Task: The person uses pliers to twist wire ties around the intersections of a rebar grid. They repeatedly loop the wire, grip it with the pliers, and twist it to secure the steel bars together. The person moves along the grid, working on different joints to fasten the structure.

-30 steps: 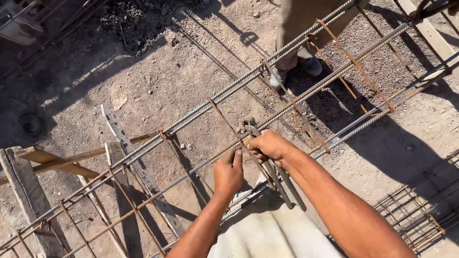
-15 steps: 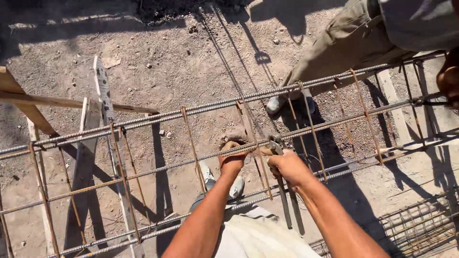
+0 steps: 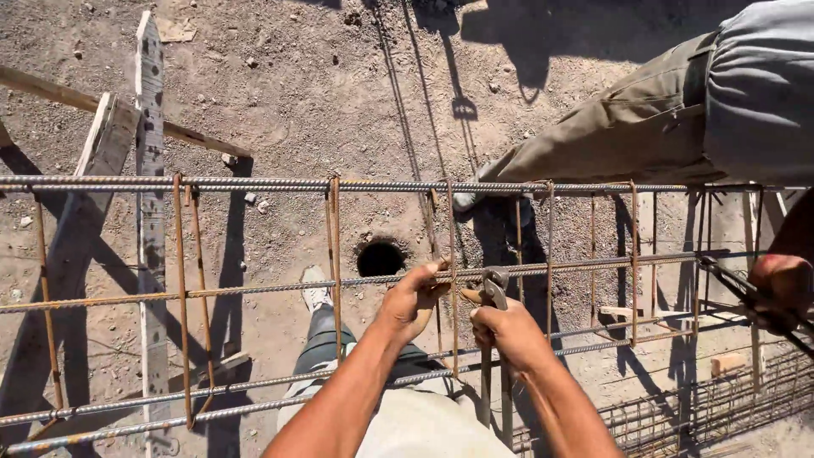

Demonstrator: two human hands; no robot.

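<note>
A long rebar cage (image 3: 254,184) of grey bars and rusty stirrups runs left to right in front of me. My left hand (image 3: 411,301) pinches the joint where a rusty stirrup (image 3: 452,254) crosses the upper near bar (image 3: 212,292). My right hand (image 3: 507,332) grips the handles of steel pincers (image 3: 494,284), whose jaws sit at that same joint. The handles hang down past my wrist.
Another person (image 3: 678,110) stands across the cage at the upper right, one hand (image 3: 780,284) on a tool at the right edge. Wooden planks (image 3: 149,212) lie on the dirt at left. A round hole (image 3: 380,258) opens in the ground. Wire mesh (image 3: 704,407) lies at lower right.
My view has swung so that the cage now runs level across the frame instead of diagonally. Both hands stay at the same stirrup joint, pincers still in the right hand.
</note>
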